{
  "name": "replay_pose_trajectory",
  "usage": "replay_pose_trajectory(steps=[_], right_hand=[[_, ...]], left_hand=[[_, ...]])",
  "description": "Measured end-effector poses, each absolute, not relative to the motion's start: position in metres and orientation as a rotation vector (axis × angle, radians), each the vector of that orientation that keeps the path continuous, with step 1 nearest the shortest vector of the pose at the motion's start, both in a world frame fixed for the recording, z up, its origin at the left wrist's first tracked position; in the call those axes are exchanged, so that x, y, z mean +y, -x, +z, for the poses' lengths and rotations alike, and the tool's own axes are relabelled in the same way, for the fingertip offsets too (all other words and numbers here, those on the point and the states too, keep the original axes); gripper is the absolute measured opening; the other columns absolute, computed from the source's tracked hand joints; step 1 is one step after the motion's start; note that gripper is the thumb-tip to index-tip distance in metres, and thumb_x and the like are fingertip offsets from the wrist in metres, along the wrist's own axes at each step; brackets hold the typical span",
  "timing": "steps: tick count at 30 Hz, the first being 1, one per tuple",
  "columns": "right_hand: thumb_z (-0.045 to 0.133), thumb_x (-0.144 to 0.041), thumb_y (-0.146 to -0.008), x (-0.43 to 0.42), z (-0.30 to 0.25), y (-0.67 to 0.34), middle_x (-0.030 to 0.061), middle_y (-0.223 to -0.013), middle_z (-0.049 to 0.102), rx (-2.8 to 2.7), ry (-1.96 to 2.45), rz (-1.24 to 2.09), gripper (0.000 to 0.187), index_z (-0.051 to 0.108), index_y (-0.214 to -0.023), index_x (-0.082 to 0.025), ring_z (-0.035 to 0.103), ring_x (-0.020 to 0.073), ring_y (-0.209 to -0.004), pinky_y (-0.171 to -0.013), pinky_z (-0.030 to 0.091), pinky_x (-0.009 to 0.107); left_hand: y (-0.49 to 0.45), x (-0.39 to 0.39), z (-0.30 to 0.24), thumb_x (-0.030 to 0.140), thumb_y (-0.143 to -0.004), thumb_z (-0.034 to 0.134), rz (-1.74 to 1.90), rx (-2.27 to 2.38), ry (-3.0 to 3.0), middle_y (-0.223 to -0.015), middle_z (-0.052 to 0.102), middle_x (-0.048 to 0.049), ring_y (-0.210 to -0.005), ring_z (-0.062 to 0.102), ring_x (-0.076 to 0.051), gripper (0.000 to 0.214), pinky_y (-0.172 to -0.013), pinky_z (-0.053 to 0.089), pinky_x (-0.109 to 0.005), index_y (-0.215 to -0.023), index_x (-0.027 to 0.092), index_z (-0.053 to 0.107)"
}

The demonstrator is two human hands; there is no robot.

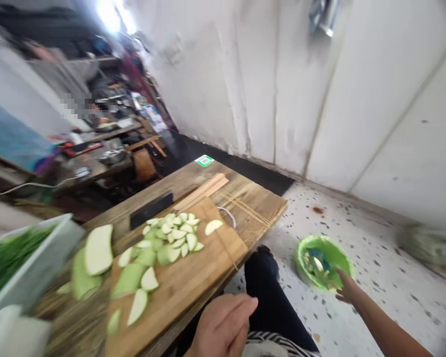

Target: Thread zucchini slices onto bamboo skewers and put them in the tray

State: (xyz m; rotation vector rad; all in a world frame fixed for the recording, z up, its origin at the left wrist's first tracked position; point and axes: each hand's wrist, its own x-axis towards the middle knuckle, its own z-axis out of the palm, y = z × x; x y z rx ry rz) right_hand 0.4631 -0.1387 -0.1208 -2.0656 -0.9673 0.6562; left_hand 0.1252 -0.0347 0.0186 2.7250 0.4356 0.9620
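One wooden table [260, 198] stands left of and beyond the left hand [225, 325]'s fingers, bearing one cutting board [204, 263]. One green basin [341, 255] stands just beside the right hand [345, 289]'s fingers, which are spread at its rim, nothing visible between them; contact is unclear. The left hand's fingers lie together; whether they hold anything cannot be told. Cutting appears advanced but incomplete: at least two large vegetable pieces [99, 250] lie farther left of the left fingers than the slices [178, 234], exceeding twenty, exact count blurred.
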Motion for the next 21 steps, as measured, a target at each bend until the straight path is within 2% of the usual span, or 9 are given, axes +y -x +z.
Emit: replay_pose_trajectory(steps=[1,2,4,6,8,11,14,17,21], right_hand=[[0.053,-0.032,-0.093,-0.135,-0.122,-0.466,0.0035,-0.093,0.067,-0.965,2.073,0.635,0.015,0.063,-0.099,-0.022,0.064,0.0124,-0.072,-0.062,0.054,0.026],[0.053,-0.035,-0.092,-0.130,-0.122,-0.466,0.0039,-0.078,0.067,-0.971,2.076,0.598,0.019,0.065,-0.090,-0.020,0.066,0.0163,-0.064,-0.052,0.052,0.027],[0.039,-0.043,-0.094,-0.113,-0.115,-0.462,0.0129,-0.065,0.068,-0.990,2.056,0.533,0.042,0.068,-0.075,-0.020,0.067,0.0215,-0.055,-0.046,0.050,0.030],[0.036,-0.045,-0.092,-0.087,-0.097,-0.451,0.0185,-0.071,0.070,-1.052,2.022,0.438,0.045,0.069,-0.081,-0.017,0.069,0.0260,-0.060,-0.051,0.051,0.035],[0.042,-0.044,-0.088,-0.053,-0.070,-0.435,0.0172,-0.089,0.070,-1.172,1.972,0.331,0.037,0.066,-0.098,-0.018,0.068,0.0272,-0.075,-0.064,0.052,0.037],[0.046,-0.043,-0.084,-0.002,-0.025,-0.404,0.0131,-0.098,0.067,-1.441,1.875,0.216,0.034,0.064,-0.096,-0.017,0.064,0.0254,-0.082,-0.080,0.047,0.038],[0.042,-0.039,-0.087,0.029,0.010,-0.369,0.0101,-0.083,0.067,-1.706,1.824,0.190,0.033,0.066,-0.082,-0.017,0.062,0.0230,-0.077,-0.073,0.045,0.032],[0.045,-0.040,-0.087,0.035,0.022,-0.332,0.0045,-0.073,0.067,-1.950,1.804,0.220,0.033,0.064,-0.071,-0.020,0.062,0.0180,-0.067,-0.063,0.043,0.025],[0.055,-0.037,-0.082,0.035,0.017,-0.291,0.0104,-0.077,0.068,-2.053,1.925,0.173,0.025,0.063,-0.072,-0.016,0.063,0.0220,-0.070,-0.061,0.042,0.026]], left_hand=[[-0.113,-0.034,0.018,0.008,-0.077,0.055,0.981,0.520,-2.732,-0.095,0.072,-0.0043,-0.087,0.067,-0.013,0.043,-0.083,0.053,-0.022,-0.118,0.022,0.055],[-0.102,-0.033,0.016,0.008,-0.078,0.055,0.999,0.631,-2.719,-0.092,0.072,-0.0032,-0.084,0.067,-0.012,0.042,-0.080,0.053,-0.021,-0.117,0.022,0.056],[-0.080,-0.032,0.011,0.010,-0.080,0.055,1.056,0.923,-2.640,-0.086,0.072,-0.0019,-0.078,0.068,-0.012,0.035,-0.075,0.054,-0.020,-0.113,0.022,0.059],[-0.061,-0.029,0.005,0.014,-0.081,0.056,1.115,1.235,-2.537,-0.087,0.072,-0.0031,-0.078,0.068,-0.014,0.028,-0.074,0.054,-0.022,-0.108,0.021,0.062],[-0.044,-0.025,0.002,0.019,-0.081,0.058,1.145,1.472,-2.484,-0.093,0.072,-0.0052,-0.081,0.068,-0.016,0.025,-0.075,0.055,-0.026,-0.105,0.019,0.064],[-0.020,-0.021,-0.002,0.024,-0.082,0.056,1.103,1.686,-2.460,-0.093,0.071,-0.0057,-0.083,0.067,-0.018,0.021,-0.077,0.054,-0.030,-0.100,0.019,0.065],[-0.001,-0.019,-0.006,0.026,-0.084,0.054,1.103,1.789,-2.453,-0.091,0.070,-0.0057,-0.083,0.065,-0.018,0.018,-0.077,0.051,-0.032,-0.096,0.019,0.064],[0.005,-0.015,-0.008,0.028,-0.083,0.055,1.128,1.868,-2.541,-0.089,0.068,-0.0077,-0.084,0.062,-0.020,0.020,-0.081,0.047,-0.036,-0.097,0.016,0.063],[-0.008,0.001,0.002,0.039,-0.083,0.052,0.904,2.205,-2.504,-0.084,0.063,-0.0104,-0.080,0.056,-0.025,0.030,-0.073,0.042,-0.039,-0.094,0.015,0.065]])
